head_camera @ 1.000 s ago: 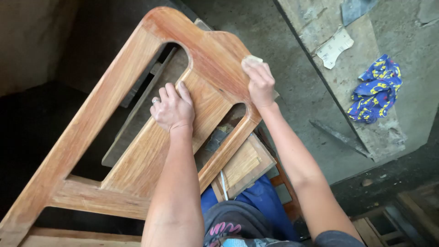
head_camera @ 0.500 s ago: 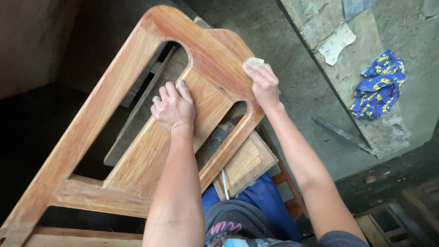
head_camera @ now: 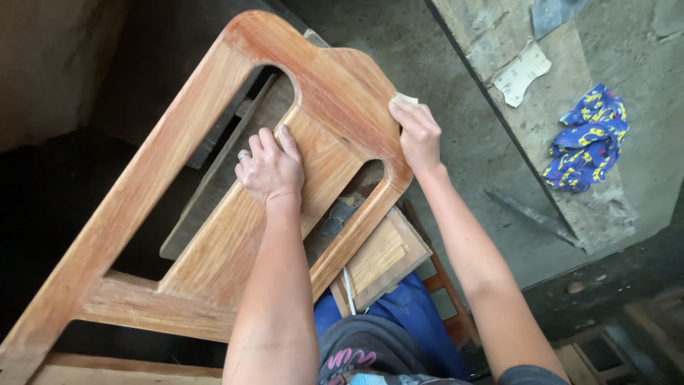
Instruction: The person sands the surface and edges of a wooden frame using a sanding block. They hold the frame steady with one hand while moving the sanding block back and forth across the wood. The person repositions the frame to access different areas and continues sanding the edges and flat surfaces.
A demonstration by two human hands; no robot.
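Note:
A reddish-brown wooden chair back (head_camera: 214,93) lies tilted across my lap, its curved top rail pointing away from me. My left hand (head_camera: 269,168), with a ring on one finger, rests flat on the wide centre slat (head_camera: 235,235) and steadies it. My right hand (head_camera: 417,134) presses a small pale piece of sandpaper (head_camera: 407,98) against the right edge of the top rail; most of the paper is hidden under my fingers.
A small square wooden panel (head_camera: 381,260) lies under the frame by my knee. To the right a rough plank (head_camera: 499,43) carries a white sandpaper scrap (head_camera: 522,71) and a blue and yellow patterned cloth (head_camera: 588,139). Grey concrete floor (head_camera: 456,164) lies between.
My right hand with the sandpaper has stayed on the top rail's right edge, shifting only slightly along it. My left hand has kept its place on the centre slat.

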